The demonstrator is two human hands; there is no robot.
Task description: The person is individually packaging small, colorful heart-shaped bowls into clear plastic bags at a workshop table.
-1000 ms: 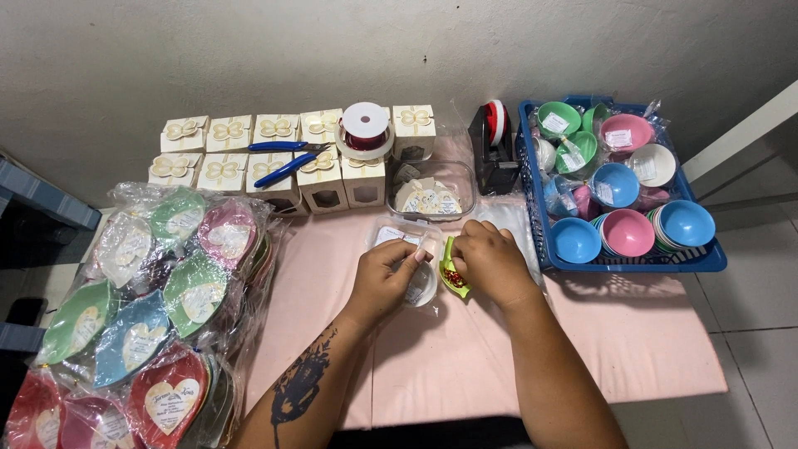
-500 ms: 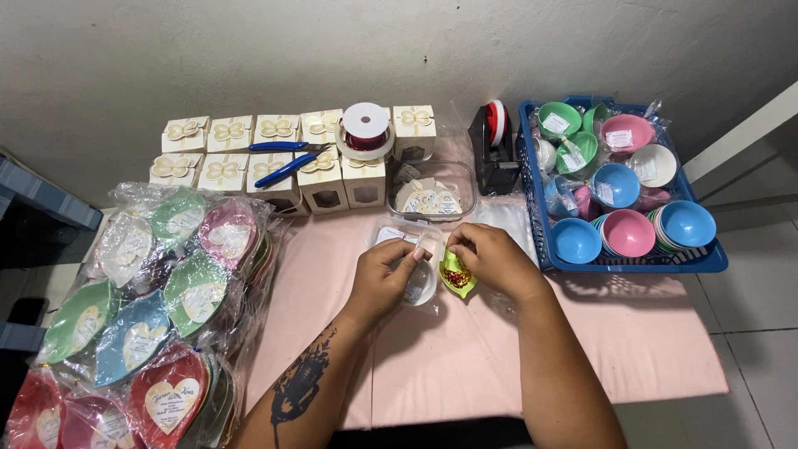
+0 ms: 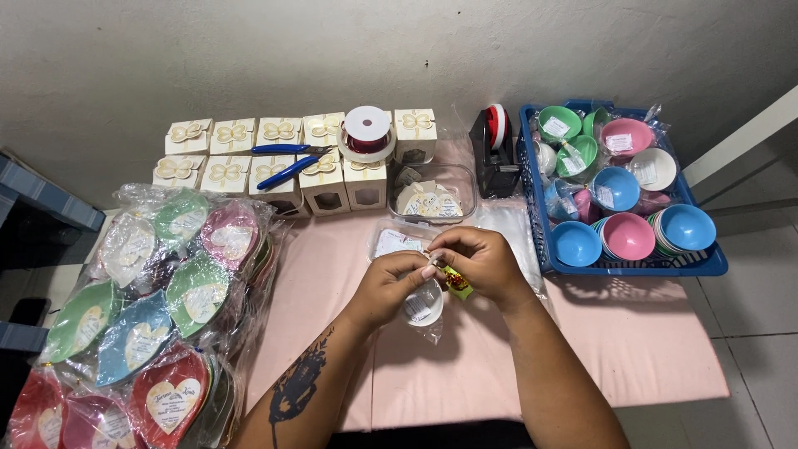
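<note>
Your left hand (image 3: 391, 287) and right hand (image 3: 478, 262) met at the centre of the pink table (image 3: 648, 357), fingers pinched shut together on the clear wrapping of a small white bowl (image 3: 422, 303) that hung just under them. A small green and yellow packet (image 3: 456, 283) sat tucked under your right palm. The blue basket (image 3: 632, 268) of coloured bowls stood at two o'clock, the heart-shaped dishes (image 3: 141, 308) at nine o'clock.

A blue basket (image 3: 706, 264) of pink, blue, green and white bowls is set at the right of the pink table (image 3: 648, 366). A black tape dispenser (image 3: 496, 154) is placed just beside it. Cream gift boxes (image 3: 249, 154) are lined up along the wall, with blue pliers (image 3: 287, 162) and a ribbon spool (image 3: 366, 133) laid on them. Wrapped heart-shaped dishes (image 3: 141, 308) are heaped at the left.
</note>
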